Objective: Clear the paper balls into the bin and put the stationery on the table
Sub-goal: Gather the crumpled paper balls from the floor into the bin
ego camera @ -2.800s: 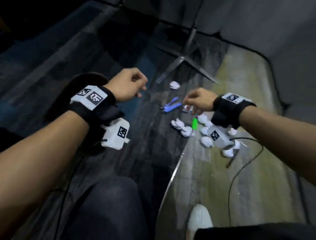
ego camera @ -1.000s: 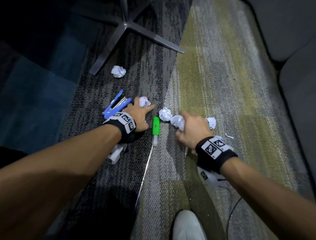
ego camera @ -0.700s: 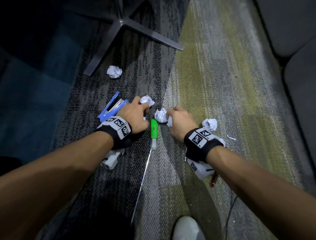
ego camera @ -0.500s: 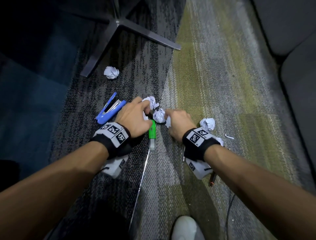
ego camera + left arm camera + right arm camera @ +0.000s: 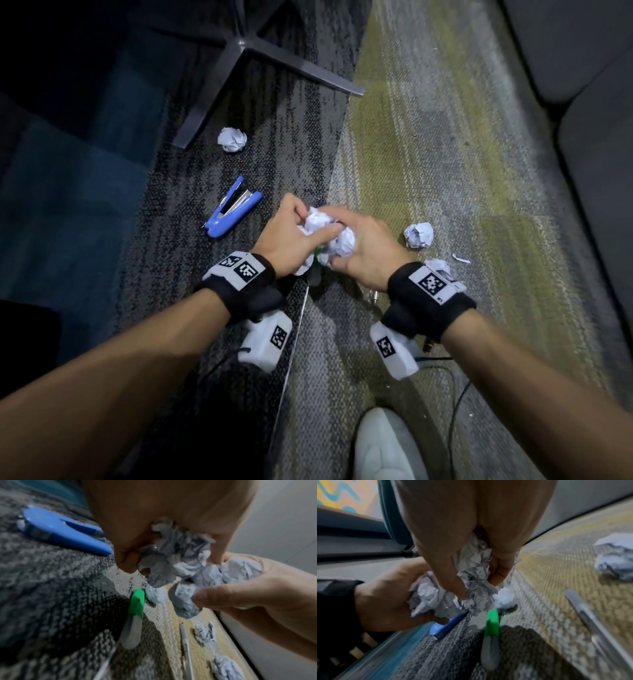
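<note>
Above the carpet, the left hand (image 5: 286,236) and right hand (image 5: 368,250) each grip crumpled paper balls (image 5: 329,233), while three more balls, one stapler (image 5: 233,212), one marker (image 5: 135,614) and one pen (image 5: 186,646) lie on the floor (image 5: 445,154).

head: floor is viewed from above, facing forward and down | left wrist: aimed low and close along the fingers | right wrist: likewise, from the opposite side | shared: green-capped marker (image 5: 136,605), blue stapler (image 5: 232,216), clutched paper balls (image 5: 453,595) are seen in all three
</note>
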